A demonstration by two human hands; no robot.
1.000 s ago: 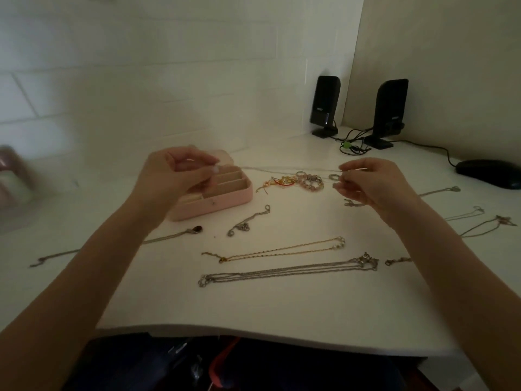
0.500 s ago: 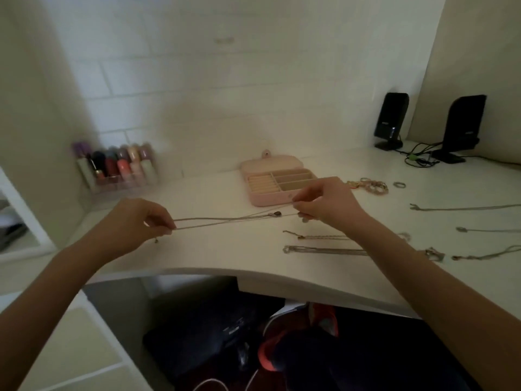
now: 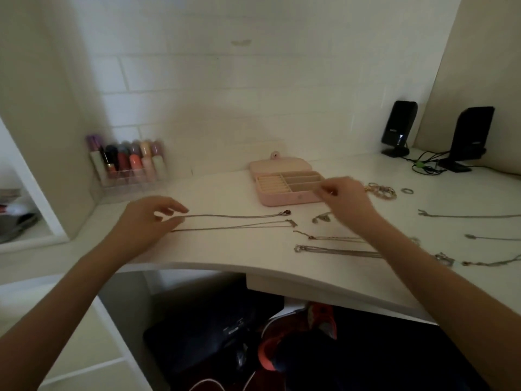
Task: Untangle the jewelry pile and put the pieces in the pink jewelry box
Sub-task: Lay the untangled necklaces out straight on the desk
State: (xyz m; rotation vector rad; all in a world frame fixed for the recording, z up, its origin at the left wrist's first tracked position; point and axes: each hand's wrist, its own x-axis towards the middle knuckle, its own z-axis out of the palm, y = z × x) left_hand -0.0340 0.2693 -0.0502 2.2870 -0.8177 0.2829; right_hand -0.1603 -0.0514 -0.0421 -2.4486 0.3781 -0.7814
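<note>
Fingers: left hand (image 3: pixel 146 221) lies loose and spread on the desk (image 3: pixel 225 258), fingertips at the end of the pendant chain (image 3: pixel 234 216), apparently just touching it, nothing clenched; right hand (image 3: pixel 345 197) has fingers curled at the box's front corner, and whether they pinch something small cannot be told.
Chain: lies straight and doubled, pendant (image 3: pixel 286 212) toward the box, likely laid out so it stays untangled.
Box: pink box (image 3: pixel 287 185) stands open, lid flat behind, its compartments looking empty.
Other pieces: more chains (image 3: pixel 338 252) lie separately to the right; rings (image 3: pixel 382 191) cluster beside the box.
Progress: untangling looks mostly done, packing barely begun.
</note>
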